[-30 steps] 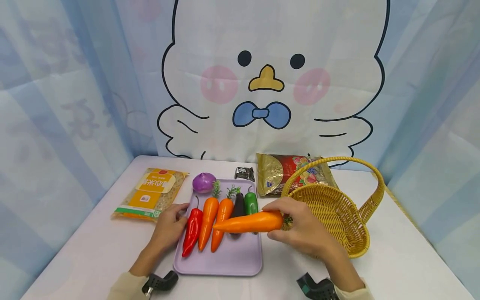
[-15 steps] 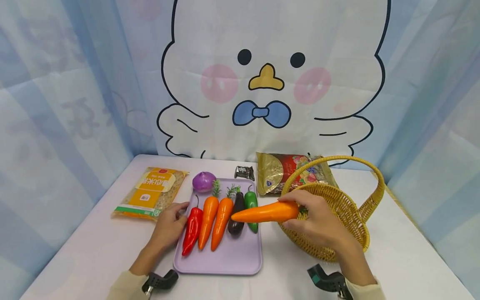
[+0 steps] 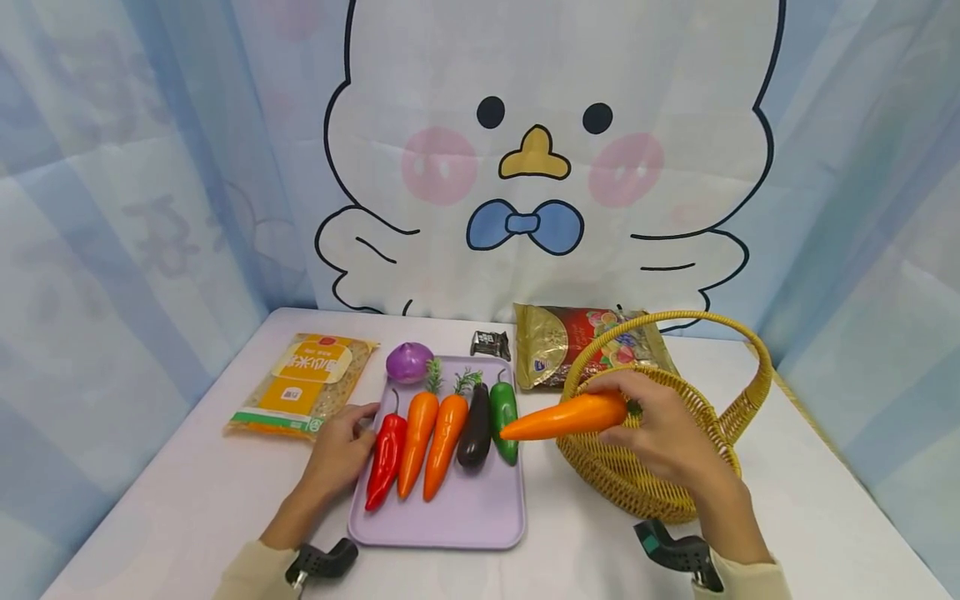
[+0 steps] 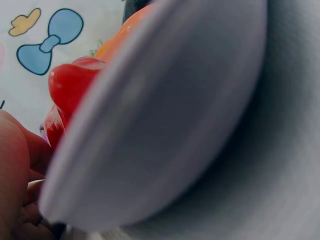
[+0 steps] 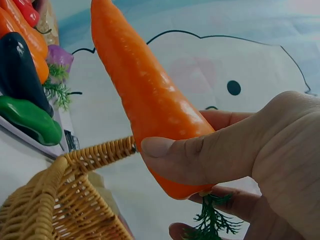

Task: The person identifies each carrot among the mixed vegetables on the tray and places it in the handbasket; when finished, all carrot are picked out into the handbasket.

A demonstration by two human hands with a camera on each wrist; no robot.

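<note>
a white table (image 3: pixel 592 554) stands before a pale curtain (image 3: pixel 555 50). my right hand (image 3: pixel 667 429) pinches an orange carrot (image 3: pixel 562 418) over the left side of the wicker basket (image 3: pixel 630 496). my left hand (image 3: pixel 337 454) touches the purple tray (image 3: pixel 438 529); whether it grips, i can't tell. in the head view, that right hand mostly hides the leafy top (image 5: pixel 211 217); the right wrist view shows it.

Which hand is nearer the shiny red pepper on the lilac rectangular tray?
The left hand, beside the red pepper at the edge of the tray. The right hand is farther right, by the yellow woven basket, holding an orange carrot.
</note>
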